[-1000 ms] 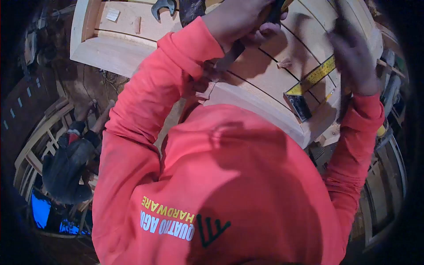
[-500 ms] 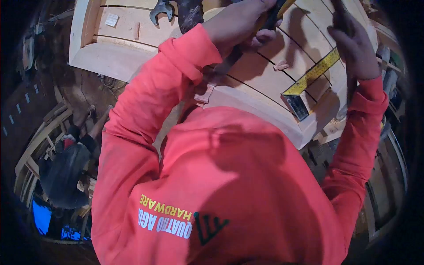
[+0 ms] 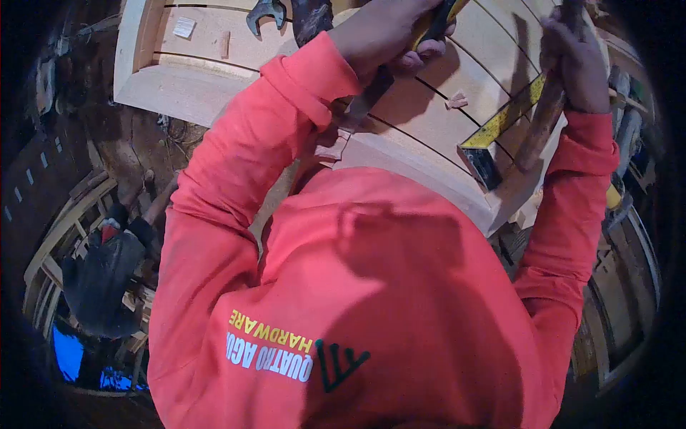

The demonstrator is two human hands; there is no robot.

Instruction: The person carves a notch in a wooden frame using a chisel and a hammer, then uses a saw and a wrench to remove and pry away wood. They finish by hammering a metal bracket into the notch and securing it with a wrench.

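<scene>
My left hand [image 3: 411,46], at the top centre, is closed around a chisel [image 3: 444,20] with a yellow and black handle. Its dark flat blade points down toward the near rail of a pale slatted wooden panel [image 3: 418,111]. At the upper right, my right hand [image 3: 580,68] grips a wooden handle [image 3: 541,125] that slants down past the palm. The far end of that tool is cut off by the frame's top. Beside the handle, a try square [image 3: 493,129] with a yellow ruled blade and dark stock lies on the panel.
An open-jawed wrench [image 3: 268,16] rests on the panel near a dark object [image 3: 311,21]. Small wood chips [image 3: 456,101] lie on the slats. Another person [image 3: 103,279] is low at the left among wooden frames. Timber pieces [image 3: 629,143] stand at the right.
My right hand has risen slightly, and its wooden handle has swung into view below the palm, across the square's end. My left hand with the chisel has barely shifted.
</scene>
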